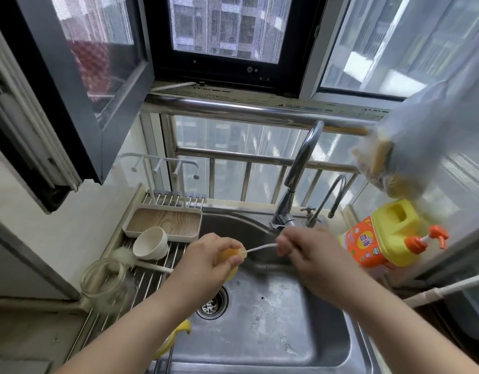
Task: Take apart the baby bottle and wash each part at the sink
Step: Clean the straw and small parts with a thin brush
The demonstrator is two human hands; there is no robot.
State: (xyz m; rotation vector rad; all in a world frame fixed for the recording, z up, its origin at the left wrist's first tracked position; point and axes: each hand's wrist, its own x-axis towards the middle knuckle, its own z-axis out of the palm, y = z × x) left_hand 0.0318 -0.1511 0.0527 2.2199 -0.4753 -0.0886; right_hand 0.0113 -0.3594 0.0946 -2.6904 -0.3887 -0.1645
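Over a steel sink [327, 344], a person's left hand [206, 256] pinches a small translucent yellow bottle part [230, 259], soft-looking and rounded, between curled fingers and thumb. The right hand [308, 252], blurred, has its fingers closed on the end of a thin white brush [260, 248] whose tip meets the yellow part. Both forearms reach in from below, hands level above the drain [212, 303], with a clear glass bottle [103, 282] lying on the drying rack [149, 279] at left.

daylight from window [225, 28] | fisheye-bent edges | right hand [311, 255] motion-blurred
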